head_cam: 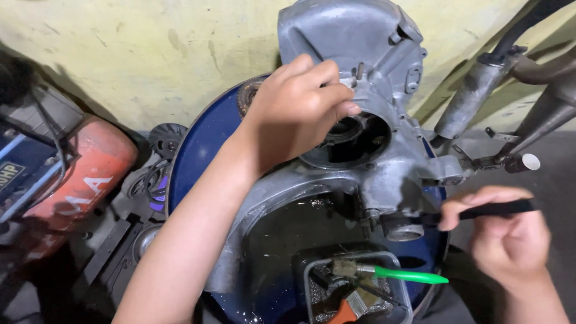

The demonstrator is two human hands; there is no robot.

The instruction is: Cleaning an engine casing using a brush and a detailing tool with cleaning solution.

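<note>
Engine casing (366, 114), a grey cast-metal housing, stands propped over a blue drum (201, 141) with its long axis running from about seven o'clock, low near the drum's dark liquid, up to one o'clock against the yellow wall (150, 48).

Starting at the far left, a red tank (90, 162) lies on the floor at nine o'clock from the drum, with dark parts and a small wheel-like piece between the two.

Next comes the left hand (297, 111), reaching in from seven o'clock along the forearm. Its fingers (336, 96) are curled narrow and rest on the rim of the casing's round opening (354, 141), gripping the housing just above that hole. This hand is the nearer one to the casing; it touches it.

Below, at six o'clock, a small metal tray (312, 282) sits in the drum and holds a tool with a green handle (411, 276) pointing toward three o'clock, plus an orange-handled one.

Furthest right, the right hand (510, 240) closes around a slim black handle (495, 209). That handle lies nearly level, pointing to nine o'clock at the casing's lower boss (403, 231), which sits just beside its hidden tip. Whether the tip touches the boss I cannot tell. Grey pipes (474, 96) lean at one o'clock behind.
</note>
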